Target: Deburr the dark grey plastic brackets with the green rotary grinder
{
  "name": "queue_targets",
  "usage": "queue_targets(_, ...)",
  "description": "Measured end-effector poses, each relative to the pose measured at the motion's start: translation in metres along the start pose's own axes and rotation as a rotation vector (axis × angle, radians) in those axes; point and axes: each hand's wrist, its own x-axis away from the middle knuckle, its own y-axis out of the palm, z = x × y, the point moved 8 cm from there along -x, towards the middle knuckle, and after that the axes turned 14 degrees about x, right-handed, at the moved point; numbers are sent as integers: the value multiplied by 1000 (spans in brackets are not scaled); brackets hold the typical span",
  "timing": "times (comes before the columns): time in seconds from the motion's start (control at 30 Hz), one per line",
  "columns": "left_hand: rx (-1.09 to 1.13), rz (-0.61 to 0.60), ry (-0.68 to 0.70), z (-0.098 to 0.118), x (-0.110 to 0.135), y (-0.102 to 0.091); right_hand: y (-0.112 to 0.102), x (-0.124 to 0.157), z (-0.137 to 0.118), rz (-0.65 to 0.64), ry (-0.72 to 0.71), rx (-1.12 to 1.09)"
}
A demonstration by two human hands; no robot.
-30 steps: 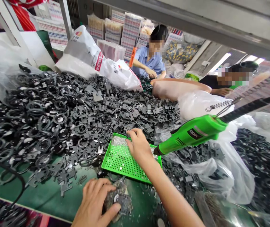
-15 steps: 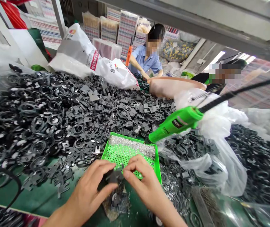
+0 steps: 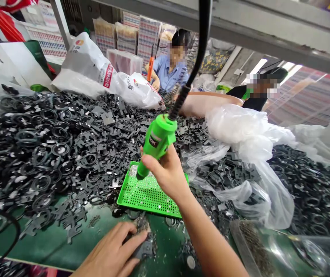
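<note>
My right hand [image 3: 169, 171] is wrapped around a green electric screwdriver [image 3: 157, 138], which hangs from a black cable. The tool tilts, its dark nose pointing down and left over a shallow green perforated tray [image 3: 124, 196]. Small silver screws [image 3: 134, 170] lie heaped at the tray's back and a few are scattered on its holes. At the near edge, my left hand [image 3: 118, 246] holds a dark grey plastic part [image 3: 146, 249] low over the green table, fingers bent against its left side. The palm hides some of that part.
Heaps of dark grey plastic parts [image 3: 107, 134] and black rings [image 3: 42, 182] cover the back and left. Clear plastic bags [image 3: 240, 127] and a box of small screws [image 3: 251, 246] stand at right. A co-worker [image 3: 170, 69] sits across the table beneath a metal beam [image 3: 165, 15].
My right hand has left the grey part and taken hold of the electric screwdriver, pulling it left over the tray. My left hand has lowered with the part toward the table.
</note>
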Motion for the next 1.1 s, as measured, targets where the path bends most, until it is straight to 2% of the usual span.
queue_targets(0.1,-80,-9,-14,2,-3,5,-13,23,2,104,47,7)
queue_targets(0.27,-152,32,1,1,-3,14,-43,65,23,137,147,-201)
queue_targets(0.4,-100,128,27,-3,6,12,-65,88,49,365,136,-297)
queue_targets(0.53,-38,181,-8,-8,11,11,-64,95,65,492,117,-311)
queue_targets(0.67,26,215,-45,-14,13,13,-58,94,66,491,80,-310)
queue_targets(0.8,15,260,-1,-17,16,15,-55,95,65,485,63,-317)
queue_targets(1.0,-31,208,-17,-18,15,20,-53,91,65,487,84,-312)
queue_targets(1.1,-8,191,-51,-18,14,20,-58,92,54,495,95,-317)
